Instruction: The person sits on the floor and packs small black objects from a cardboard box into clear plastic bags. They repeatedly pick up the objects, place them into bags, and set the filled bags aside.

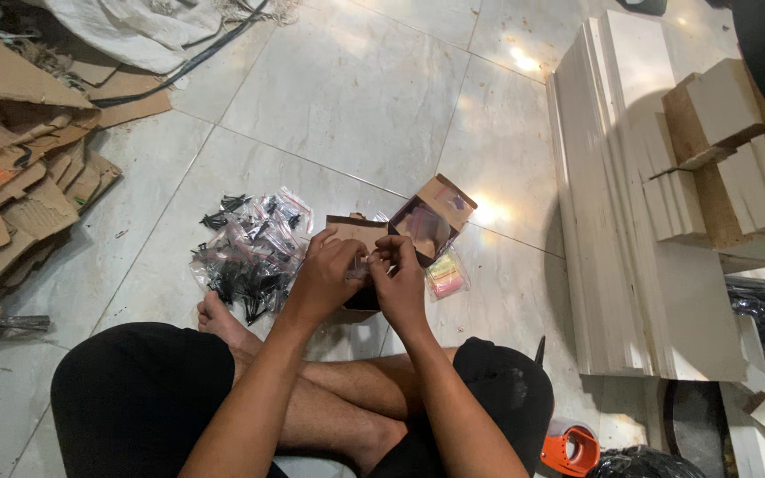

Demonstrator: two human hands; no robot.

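Seated cross-legged on a tiled floor (347,88), a person brings both hands together over a small clear packet (360,265) — the left hand (325,279) and right hand (400,281) each pinching it closed-fingered, close to the body where the eyes can follow. An open cardboard box (427,226) lies just beyond, within reach. A heap of bagged black screws (250,252) sits to the left; white boards (630,221) are stacked at right.
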